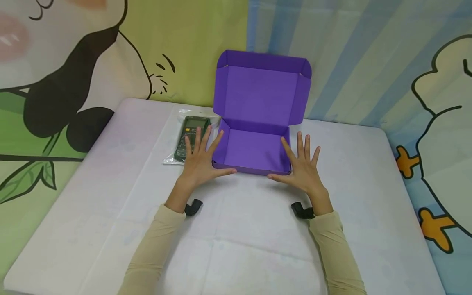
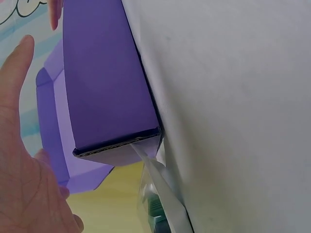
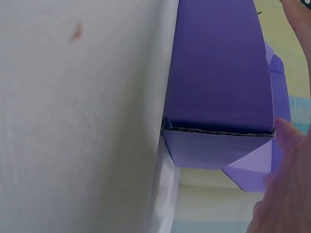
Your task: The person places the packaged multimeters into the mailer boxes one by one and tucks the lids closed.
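A purple cardboard box [image 1: 254, 151] stands on the table with its lid [image 1: 262, 94] raised at the back. My left hand [image 1: 199, 166] is spread flat by the box's front left corner, fingers straight and holding nothing. By the front right corner, my right hand [image 1: 303, 172] is spread in the same way, also holding nothing. Just left of the box lies a dark green multimeter [image 1: 191, 135] in a clear plastic bag [image 1: 170, 159], partly covered by the left fingers in the head view. Both wrist views show the box's purple front wall [image 2: 107, 73] beside each palm.
A white cloth [image 1: 239, 254] covers the table. Behind it hangs a printed cartoon backdrop [image 1: 191, 49], close to the raised lid. A black wrist camera mount [image 1: 193, 207] sits at the left wrist, and another mount [image 1: 302, 211] at the right.
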Tool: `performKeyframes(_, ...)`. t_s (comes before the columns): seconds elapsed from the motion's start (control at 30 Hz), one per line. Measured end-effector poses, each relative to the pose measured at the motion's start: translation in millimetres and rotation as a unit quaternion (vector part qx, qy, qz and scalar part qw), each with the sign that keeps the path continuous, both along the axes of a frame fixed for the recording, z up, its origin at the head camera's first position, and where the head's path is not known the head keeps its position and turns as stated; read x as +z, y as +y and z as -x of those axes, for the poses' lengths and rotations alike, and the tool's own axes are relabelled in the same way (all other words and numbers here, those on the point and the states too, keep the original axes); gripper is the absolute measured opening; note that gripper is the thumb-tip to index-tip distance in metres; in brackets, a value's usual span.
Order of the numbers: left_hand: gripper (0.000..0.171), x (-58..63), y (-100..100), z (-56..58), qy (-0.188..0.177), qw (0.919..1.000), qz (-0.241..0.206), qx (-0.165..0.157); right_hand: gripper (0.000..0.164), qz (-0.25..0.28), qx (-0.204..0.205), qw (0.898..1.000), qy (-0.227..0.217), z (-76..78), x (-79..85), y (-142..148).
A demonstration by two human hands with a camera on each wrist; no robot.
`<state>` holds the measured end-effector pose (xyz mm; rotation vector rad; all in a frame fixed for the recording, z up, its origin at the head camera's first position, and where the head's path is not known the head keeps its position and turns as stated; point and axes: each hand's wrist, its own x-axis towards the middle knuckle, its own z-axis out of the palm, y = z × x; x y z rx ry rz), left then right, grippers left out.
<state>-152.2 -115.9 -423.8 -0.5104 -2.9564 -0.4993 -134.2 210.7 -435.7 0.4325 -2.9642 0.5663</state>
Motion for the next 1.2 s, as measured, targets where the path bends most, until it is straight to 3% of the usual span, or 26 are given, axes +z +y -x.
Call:
performKeyframes(0.27,0.119,0.2,-2.4,1.0,-0.003,0.9999,-0.01,0.003,0.119,0.087,0.013,0.995,-0.036,2.2,-2.3,0.7)
performKeyframes(0.57,0.117,-2.3,-4.5,2.7,-0.008,0.9997,-0.021,0.005,0.118,0.2,0.043,0.972,-0.117,6.6,-10.8,1.7)
performKeyframes(0.8,0.111,-3.0,-6.6,4.8,-0.014,0.9994,-0.031,0.004,0.11,0.275,0.083,0.953,-0.1,10.6,-21.2,2.8)
performKeyframes(0.97,0.094,-2.9,-12.0,6.8,-0.023,0.9983,-0.054,0.005,0.101,0.342,0.11,0.927,-0.106,3.2,-5.6,-2.3)
performKeyframes(1.03,0.087,-3.2,-15.1,8.2,-0.024,0.9974,-0.068,0.009,0.099,0.349,0.115,0.923,-0.112,0.7,0.6,-3.7)
performKeyframes(1.2,0.076,-7.8,-23.9,14.8,-0.016,0.9939,-0.107,0.023,0.1,0.344,0.109,0.925,-0.118,0.4,1.7,-2.1)
